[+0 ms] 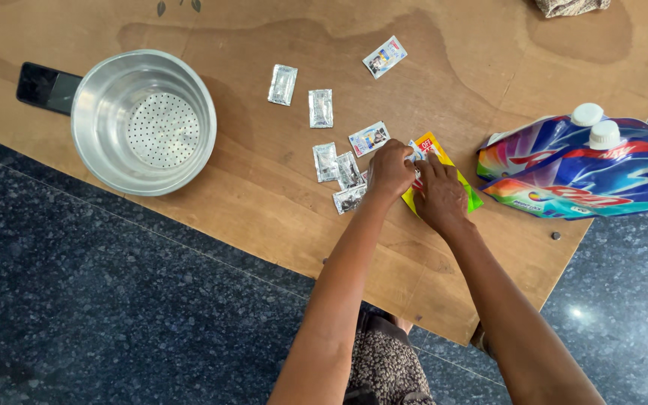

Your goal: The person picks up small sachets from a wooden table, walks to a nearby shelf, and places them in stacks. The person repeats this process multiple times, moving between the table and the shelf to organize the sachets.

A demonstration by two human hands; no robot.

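Note:
My left hand [390, 169] is closed, fingers pinching a small sachet at the top of a yellow and green packet [470, 196] lying on the wooden board [264, 202]. My right hand [441, 196] lies flat on that packet, pressing it down, fingertips beside my left hand's. Several small silver sachets [337, 169] lie just left of my left hand, some overlapping. Two more silver sachets [283, 84] lie farther back, and two printed sachets [369, 139] rest near them. What exactly sits between my fingers is hidden.
A steel strainer pot [143, 120] with a perforated bottom stands at the left, a dark phone [46, 87] behind it. Two colourful refill pouches with white caps [586, 165] lie at the right. The board rests on a dark speckled floor [76, 300]. A cloth [568, 6] is at the back right.

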